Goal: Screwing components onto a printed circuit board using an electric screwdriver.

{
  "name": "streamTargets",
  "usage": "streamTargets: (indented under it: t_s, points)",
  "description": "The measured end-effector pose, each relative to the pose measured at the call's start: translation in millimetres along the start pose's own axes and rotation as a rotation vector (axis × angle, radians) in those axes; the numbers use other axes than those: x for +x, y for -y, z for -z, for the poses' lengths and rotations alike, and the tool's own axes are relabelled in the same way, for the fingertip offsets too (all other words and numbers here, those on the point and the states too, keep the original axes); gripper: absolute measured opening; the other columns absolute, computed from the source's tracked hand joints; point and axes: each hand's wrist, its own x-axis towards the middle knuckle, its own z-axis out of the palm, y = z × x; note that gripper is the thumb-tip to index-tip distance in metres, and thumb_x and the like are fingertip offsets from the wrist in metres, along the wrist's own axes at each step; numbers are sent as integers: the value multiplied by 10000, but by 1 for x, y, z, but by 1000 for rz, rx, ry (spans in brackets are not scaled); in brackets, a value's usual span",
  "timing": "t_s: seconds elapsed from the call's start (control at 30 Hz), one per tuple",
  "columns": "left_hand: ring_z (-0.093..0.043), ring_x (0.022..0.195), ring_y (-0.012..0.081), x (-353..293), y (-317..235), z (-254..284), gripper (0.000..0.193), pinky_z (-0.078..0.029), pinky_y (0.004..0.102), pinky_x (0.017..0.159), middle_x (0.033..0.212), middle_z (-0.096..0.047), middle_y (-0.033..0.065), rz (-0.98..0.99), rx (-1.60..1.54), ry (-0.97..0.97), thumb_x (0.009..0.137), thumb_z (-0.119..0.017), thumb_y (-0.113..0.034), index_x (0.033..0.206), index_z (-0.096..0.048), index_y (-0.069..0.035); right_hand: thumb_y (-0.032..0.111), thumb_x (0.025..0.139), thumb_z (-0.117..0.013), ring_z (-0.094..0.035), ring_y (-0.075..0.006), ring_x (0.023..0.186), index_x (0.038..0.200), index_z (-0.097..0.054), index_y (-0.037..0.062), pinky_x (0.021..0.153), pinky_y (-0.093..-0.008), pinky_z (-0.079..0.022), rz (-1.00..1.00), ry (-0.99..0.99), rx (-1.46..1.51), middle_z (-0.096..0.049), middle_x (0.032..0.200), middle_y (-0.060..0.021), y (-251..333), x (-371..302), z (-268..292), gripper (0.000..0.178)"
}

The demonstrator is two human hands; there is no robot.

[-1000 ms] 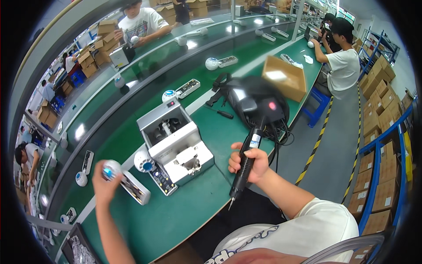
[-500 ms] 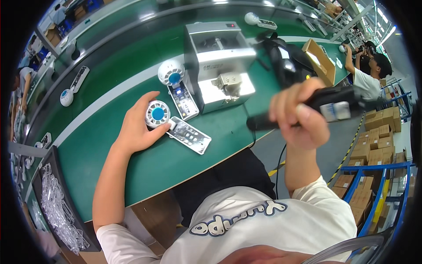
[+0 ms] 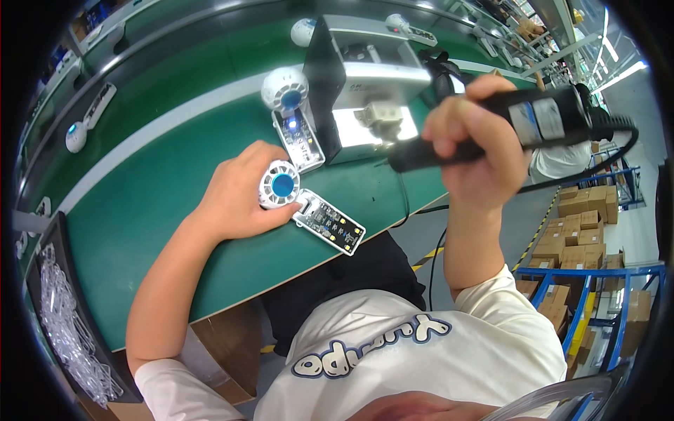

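Observation:
My left hand [image 3: 242, 189] is closed around the round white vented head [image 3: 269, 188] of a small device with a blue disc in its middle. Hinged to that head is a flat white casing [image 3: 330, 223], its circuit board face up, lying on the green table. My right hand [image 3: 481, 133], raised, grips a black electric screwdriver [image 3: 540, 116] with a cord at its rear. The screwdriver's nose points left, close to the lit front of a grey screw feeder [image 3: 375, 95]; its very tip is hard to see. A second such device [image 3: 286, 90] stands beside the feeder, board exposed.
At the left table edge, a black tray [image 3: 91, 316] holds clear plastic parts. Other white devices [image 3: 88, 123] lie along the line beyond the pale strip. Cardboard boxes [image 3: 579, 224] and a blue rack [image 3: 597, 270] stand at the right. Cables hang by the table's front edge.
The screwdriver has come closer to the screw feeder's front, and its rear cord now shows. My left hand keeps its grip on the device. The whole view has shifted slightly.

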Motion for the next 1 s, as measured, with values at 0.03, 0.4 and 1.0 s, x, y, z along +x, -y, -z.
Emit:
streamTargets:
  t_s: [0.03, 0.4, 1.0]
  points:
    - [-645, 865, 345, 3, 0, 2, 523, -517, 412, 727, 981, -621, 136, -4, 5, 12, 694, -802, -282, 1108, -587, -47, 74, 831, -532, -525, -193, 537, 1021, -534, -14, 611, -394, -491, -22, 47, 99, -507, 654, -71, 0, -6, -1, 210]
    - [-639, 817, 330, 3, 7, -5, 547, -511, 385, 691, 953, -595, 134, -10, 36, 27, 644, -810, -253, 1090, -575, -40, 84, 827, -524, -511, -183, 543, 1167, -498, -6, 619, -382, -480, -98, 202, 304, -505, 671, -65, -21, -40, -30, 352]
    - [-640, 812, 347, 2, 3, 0, 514, -510, 410, 681, 938, -610, 130, -49, 20, 16, 654, -812, -255, 1064, -576, -55, 21, 815, -555, -527, -197, 529, 1069, -510, -19, 595, -391, -487, 69, 344, 93, -520, 629, -80, -8, -13, -17, 261]
